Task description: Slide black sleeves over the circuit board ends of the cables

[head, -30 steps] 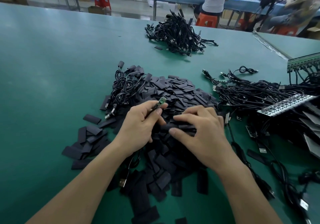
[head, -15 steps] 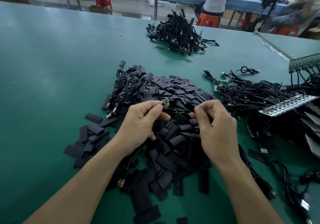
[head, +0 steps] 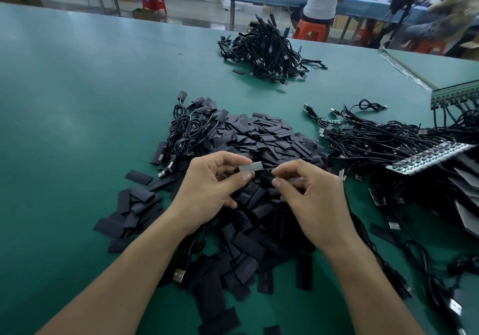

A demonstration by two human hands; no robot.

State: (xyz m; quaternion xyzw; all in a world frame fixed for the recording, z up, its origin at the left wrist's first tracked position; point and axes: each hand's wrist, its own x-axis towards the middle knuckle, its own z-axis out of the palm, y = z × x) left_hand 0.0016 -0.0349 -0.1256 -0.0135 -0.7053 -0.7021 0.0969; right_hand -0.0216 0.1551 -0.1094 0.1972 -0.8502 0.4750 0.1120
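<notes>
A big heap of flat black sleeves covers the middle of the green table. My left hand pinches a cable's small circuit board end between thumb and forefinger, board pointing right; its cable hangs down behind the hand. My right hand pinches a black sleeve just below and right of the board's tip. Board and sleeve are close; whether they touch is unclear.
A tangle of bare cables with board strips lies at the right. A small bunch of sleeved cables sits left of the heap, and a larger pile of cables lies farther back. People sit at a far bench.
My right hand has lifted off the heap with a sleeve pinched in its fingers and come up to the board. My left hand has turned the board level, pointing right.
</notes>
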